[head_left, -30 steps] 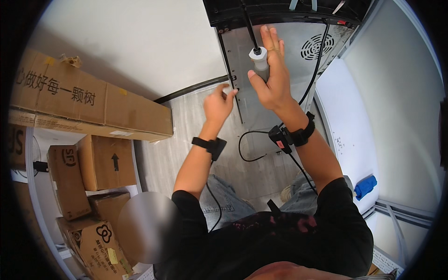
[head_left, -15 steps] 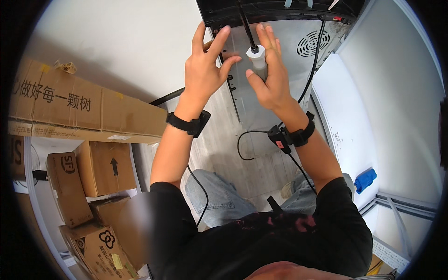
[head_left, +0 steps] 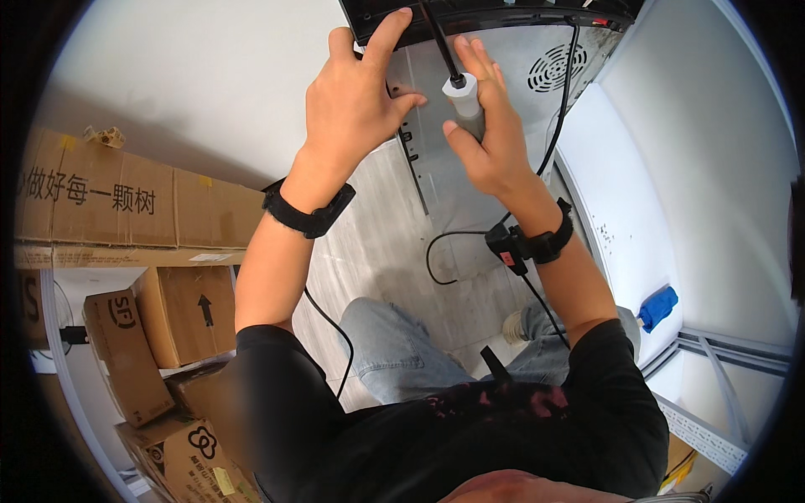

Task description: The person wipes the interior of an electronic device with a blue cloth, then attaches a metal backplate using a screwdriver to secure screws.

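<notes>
My right hand [head_left: 496, 138] holds a screwdriver [head_left: 466, 107] with a pale grey handle and a long black shaft. The handle lies between the thumb and the stretched fingers, and the shaft points up to the black edge [head_left: 495, 15] of an appliance. Where its tip ends is out of view. My left hand [head_left: 352, 105] is open, fingers spread at the left corner of that black edge, the thumb over the grey metal panel [head_left: 495, 67]. I see nothing held in it.
Right of my hands the metal panel has a round slotted vent [head_left: 557, 69], and a black cable [head_left: 562, 126] hangs across it. Cardboard boxes [head_left: 126, 201] are stacked on shelves at left. A white panel [head_left: 620, 193] stands at right, with a blue bundle [head_left: 658, 308] lower down.
My left hand has shifted left and slightly up along the black edge, its fingers spreading wider. The right hand keeps the screwdriver in nearly the same place. The view has shifted slightly.
</notes>
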Tool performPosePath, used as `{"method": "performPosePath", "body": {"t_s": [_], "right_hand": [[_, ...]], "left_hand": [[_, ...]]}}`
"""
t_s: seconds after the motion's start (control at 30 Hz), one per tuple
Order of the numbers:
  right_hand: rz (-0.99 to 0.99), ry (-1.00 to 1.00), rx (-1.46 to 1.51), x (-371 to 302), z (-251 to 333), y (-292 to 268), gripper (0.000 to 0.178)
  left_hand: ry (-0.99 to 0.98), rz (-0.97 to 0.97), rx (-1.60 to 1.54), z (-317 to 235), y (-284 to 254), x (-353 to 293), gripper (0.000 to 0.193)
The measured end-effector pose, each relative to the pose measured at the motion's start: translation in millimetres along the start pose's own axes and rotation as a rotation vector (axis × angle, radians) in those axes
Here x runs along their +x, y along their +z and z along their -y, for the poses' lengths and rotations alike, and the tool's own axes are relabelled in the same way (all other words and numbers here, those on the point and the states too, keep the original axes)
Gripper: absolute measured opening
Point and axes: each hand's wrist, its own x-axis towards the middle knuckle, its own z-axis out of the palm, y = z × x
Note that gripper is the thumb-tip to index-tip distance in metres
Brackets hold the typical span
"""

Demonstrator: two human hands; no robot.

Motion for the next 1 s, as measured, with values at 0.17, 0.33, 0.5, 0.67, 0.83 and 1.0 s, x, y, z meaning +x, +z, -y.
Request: {"method": "performPosePath", "body": {"t_s": [0.17, 0.33, 0.5, 0.67, 0.83, 1.0], "right_hand": [[-0.068, 0.220, 0.186, -14, 25, -12, 0.036], [0.151, 0.696, 0.267, -65, 68, -27, 0.039], [0.081, 0.713, 0.207, -97, 88, -21, 0.040], [0.038, 0.719, 0.183, -103, 94, -15, 0.039], [0.068, 0.763, 0.145, -94, 98, -12, 0.038], [0.067, 0.776, 0.162, -92, 100, -8, 0.038]], "left_hand": [[0.095, -0.020, -0.074, 8, 6, 1, 0.098], [0.151, -0.028, -0.073, 19, 3, 0, 0.100], [0.208, -0.048, -0.062, 22, 7, 3, 0.099], [0.226, -0.065, -0.088, 23, 7, 2, 0.096], [0.215, -0.080, -0.094, 21, 7, 2, 0.094], [0.207, -0.068, -0.088, 23, 7, 1, 0.094]]}}
